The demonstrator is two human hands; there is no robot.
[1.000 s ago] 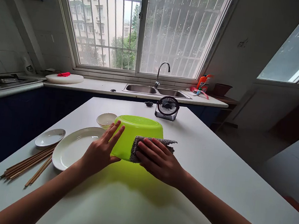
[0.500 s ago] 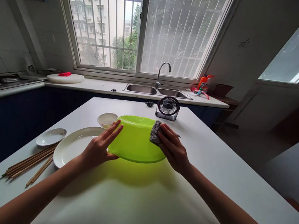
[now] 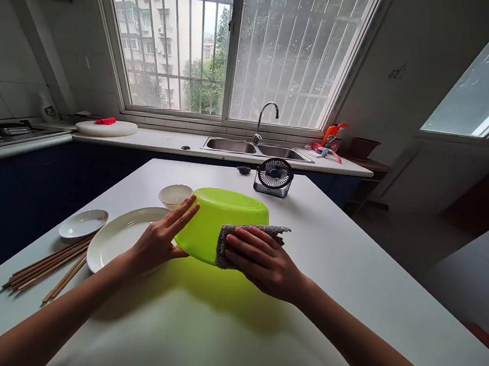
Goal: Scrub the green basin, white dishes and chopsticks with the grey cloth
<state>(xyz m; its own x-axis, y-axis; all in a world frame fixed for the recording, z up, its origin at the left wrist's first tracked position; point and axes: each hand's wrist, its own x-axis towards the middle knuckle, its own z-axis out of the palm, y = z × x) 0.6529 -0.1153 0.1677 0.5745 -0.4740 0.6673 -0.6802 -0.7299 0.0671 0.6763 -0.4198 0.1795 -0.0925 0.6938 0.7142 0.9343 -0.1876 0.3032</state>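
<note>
A lime-green plastic basin (image 3: 219, 215) lies upside down on the white table (image 3: 348, 275). My left hand (image 3: 162, 238) rests flat against its left side, fingers stretched out. My right hand (image 3: 262, 260) presses a grey cloth (image 3: 245, 235) against the basin's near right side, fingers lying over the cloth.
Left of the basin are a large white plate (image 3: 120, 237), a small white bowl (image 3: 175, 195), a small saucer (image 3: 83, 223) and several wooden chopsticks (image 3: 50, 267). A small black fan (image 3: 274, 176) stands behind. A sink (image 3: 257, 148) lies under the window.
My right hand has slid the grey cloth from the basin's far right side back round to its near side. My left hand stays on the left side.
</note>
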